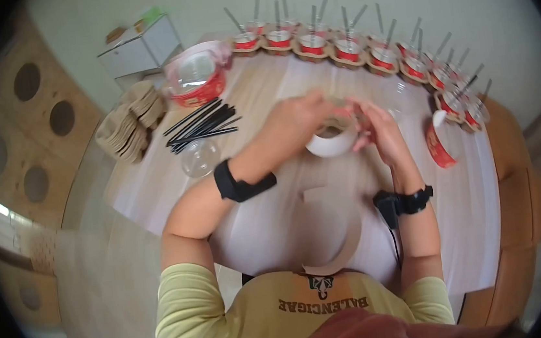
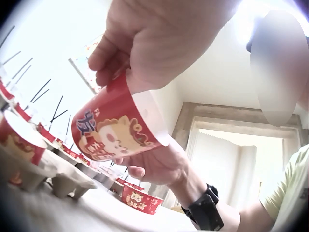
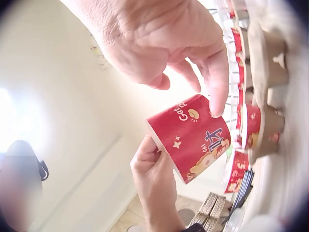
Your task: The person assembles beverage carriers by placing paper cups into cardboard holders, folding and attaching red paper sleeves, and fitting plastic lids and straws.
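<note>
A red printed paper wrap (image 2: pixel 113 128) (image 3: pixel 190 137), pale inside and curved round like a cup wall, is held up between the hands. My left hand (image 1: pixel 301 120) (image 2: pixel 164 38) (image 3: pixel 157 181) pinches its edge, thumb on one face and fingers on the other. On the opposite side, my right hand (image 1: pixel 380 129) (image 2: pixel 161 164) (image 3: pixel 169 43) has its fingers loosely bent, one fingertip touching the red surface in the right wrist view. In the head view the wrap is blurred and partly behind the fingers; whether a cup sits inside I cannot tell.
Cups with straws in brown carriers (image 1: pixel 348 57) line the far edge. Stacked carriers (image 1: pixel 125 132), a red bucket (image 1: pixel 201 91), black straws (image 1: pixel 204 126) and a clear cup (image 1: pixel 201 158) are at left. A red wrap (image 1: pixel 438 147) lies right; pale curved strips (image 1: pixel 349 246) lie near the body.
</note>
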{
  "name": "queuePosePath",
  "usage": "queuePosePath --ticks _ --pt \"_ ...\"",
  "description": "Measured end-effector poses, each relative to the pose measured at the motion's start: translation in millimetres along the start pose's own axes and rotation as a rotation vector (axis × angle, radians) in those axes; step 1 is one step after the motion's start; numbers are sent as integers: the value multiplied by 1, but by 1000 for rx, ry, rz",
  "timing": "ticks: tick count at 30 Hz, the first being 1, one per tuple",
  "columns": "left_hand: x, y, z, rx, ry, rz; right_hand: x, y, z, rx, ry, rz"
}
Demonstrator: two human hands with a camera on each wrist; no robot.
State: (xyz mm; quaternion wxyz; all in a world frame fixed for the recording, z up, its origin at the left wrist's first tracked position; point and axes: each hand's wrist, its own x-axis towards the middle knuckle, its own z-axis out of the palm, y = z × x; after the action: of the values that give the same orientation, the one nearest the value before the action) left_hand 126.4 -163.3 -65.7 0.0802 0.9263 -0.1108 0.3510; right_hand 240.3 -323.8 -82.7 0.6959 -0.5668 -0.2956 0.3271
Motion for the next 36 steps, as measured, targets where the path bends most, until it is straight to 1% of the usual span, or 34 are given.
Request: queuePosePath --ticks 1,2,3,4,7,8,9,10,11,13,14,16,20,23,25,26,28,29,31,32,33,34,36 --pt "9 -9 5 -75 -16 -27 1 -6 -3 -73 92 -75" --pt "18 -19 14 -76 -30 -66 1 -10 -10 -72 119 -79" --pt "28 -24 20 -71 -42 -107 1 -15 -16 -151 145 -121" --pt "37 -26 26 -128 -89 -164 2 -18 -22 -231 165 -162" --pt "53 -33 53 -72 -93 -129 10 -12 -38 -316 230 -203" --pt "58 -34 62 -72 -64 -105 12 -9 -40 -314 236 -206" --pt "62 -37 71 -73 -66 -99 14 -5 -41 -404 242 -209" --pt "64 -40 78 -72 -116 -135 16 -1 -41 -495 249 -211" --pt "67 -44 86 -68 -166 -173 20 4 -42 -492 253 -212" --pt "70 -45 93 -67 -198 -191 28 15 -46 -631 295 -258" --pt "70 -46 96 -66 -230 -212 33 21 -49 -628 296 -257" --pt "68 -49 103 -62 -249 -219 44 31 -56 -715 307 -321" --pt "66 -51 109 -24 -300 -233 55 39 -61 -786 313 -339" --pt "64 -49 112 -30 -341 -247 57 40 -60 -812 321 -314" --pt "62 -51 116 -9 -351 -231 59 43 -61 -946 315 -373" --pt "61 -52 119 15 -361 -213 60 44 -61 -945 313 -371" --pt "61 -49 119 27 -378 -223 61 45 -61 -1091 336 -482" --pt "61 -48 119 41 -393 -232 62 45 -61 -1090 335 -481" --pt "59 -53 124 47 -429 -223 63 46 -59 -1243 334 -580" --pt "58 -55 126 54 -463 -215 63 47 -57 -1242 333 -579" --pt "58 -52 123 54 -464 -215 62 47 -55 -1304 343 -555" --pt "58 -48 120 41 -432 -245 62 46 -53 -1365 353 -531" --pt "57 -40 112 28 -400 -274 57 43 -47 -1377 378 -531"
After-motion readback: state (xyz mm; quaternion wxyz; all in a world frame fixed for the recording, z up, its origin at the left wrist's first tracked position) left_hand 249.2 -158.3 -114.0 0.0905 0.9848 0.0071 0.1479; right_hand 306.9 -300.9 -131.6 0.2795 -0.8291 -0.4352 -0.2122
